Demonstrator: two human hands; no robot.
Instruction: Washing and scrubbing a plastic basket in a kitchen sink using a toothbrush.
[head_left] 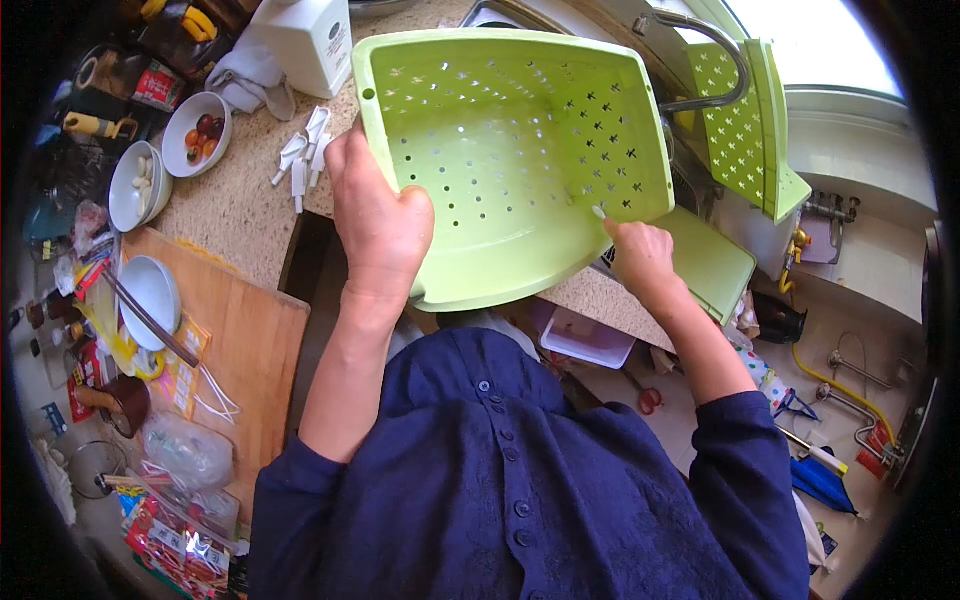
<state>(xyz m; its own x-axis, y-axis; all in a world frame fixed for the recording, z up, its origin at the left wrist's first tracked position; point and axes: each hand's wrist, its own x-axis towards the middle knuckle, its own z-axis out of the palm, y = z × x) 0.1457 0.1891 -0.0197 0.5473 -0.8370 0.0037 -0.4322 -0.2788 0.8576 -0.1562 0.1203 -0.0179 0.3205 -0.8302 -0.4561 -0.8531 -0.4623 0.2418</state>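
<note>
A light green plastic basket (480, 255) with star-shaped and round holes is tilted in front of me, its open side facing me. My left hand (375, 215) grips its left rim, thumb over the edge. At its lower right side is my right hand (645, 255), fingers closed. A small pale tip sticks out of it against the basket's inside; what it is, I cannot make out. Several white plastic clip-like pieces (300, 160) lie on the speckled counter left of the basket.
Another green perforated piece (745, 130) stands by the curved faucet (735, 60), and a flat green panel (715, 265) lies below. At left are a white jug (305, 50), bowls of tomatoes (197, 135) and garlic (140, 185), and a wooden board (255, 340).
</note>
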